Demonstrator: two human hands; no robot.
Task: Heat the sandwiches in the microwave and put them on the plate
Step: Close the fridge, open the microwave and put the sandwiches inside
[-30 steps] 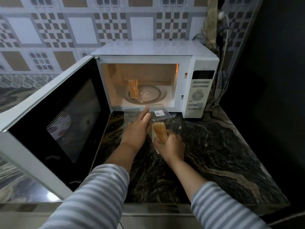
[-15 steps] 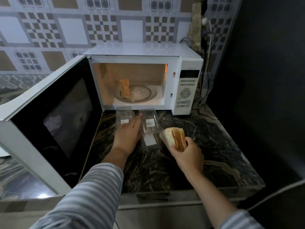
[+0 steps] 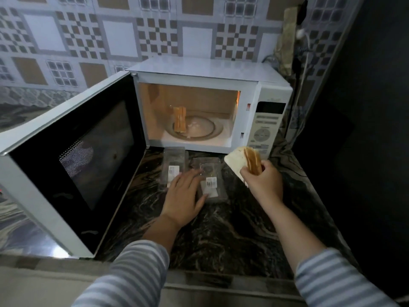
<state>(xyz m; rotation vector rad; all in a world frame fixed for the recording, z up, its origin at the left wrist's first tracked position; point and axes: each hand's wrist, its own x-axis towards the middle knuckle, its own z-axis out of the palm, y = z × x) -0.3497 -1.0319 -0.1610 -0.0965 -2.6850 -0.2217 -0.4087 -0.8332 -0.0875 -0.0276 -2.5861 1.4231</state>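
On the dark, veined stone counter (image 3: 254, 229), at far left, the microwave door (image 3: 73, 160) stands swung wide: a white frame round a glossy black panel with a dotted mesh window. Beside it the white, boxy microwave (image 3: 199, 69) sits against a wall of checkered tiles (image 3: 155, 29), its cavity lit warm orange. Inside, one sandwich (image 3: 179, 119) stands on edge on the left part of the round glass turntable (image 3: 199, 129), toasted crust facing out.

Just before the oven's lower edge lie two clear plastic packs, each flat and rectangular with a white barcode label: a left pack (image 3: 173, 167) and a right pack (image 3: 210, 180). The left hand (image 3: 183, 200) rests palm down between them, fingers straight and slightly spread, tips over the left pack's near end and the thumb touching the right pack's edge; it grasps nothing.

Further right, the right hand (image 3: 262, 180) is raised above the counter near the control panel (image 3: 264, 129), a pale strip with a dark display and rounded buttons. Its fingers curl round the lower end of a second sandwich (image 3: 245, 160), a wedge of soft white bread with browned edges, which sticks up and leftward out of the grip. Both forearms wear grey-and-white striped sleeves (image 3: 132, 273)
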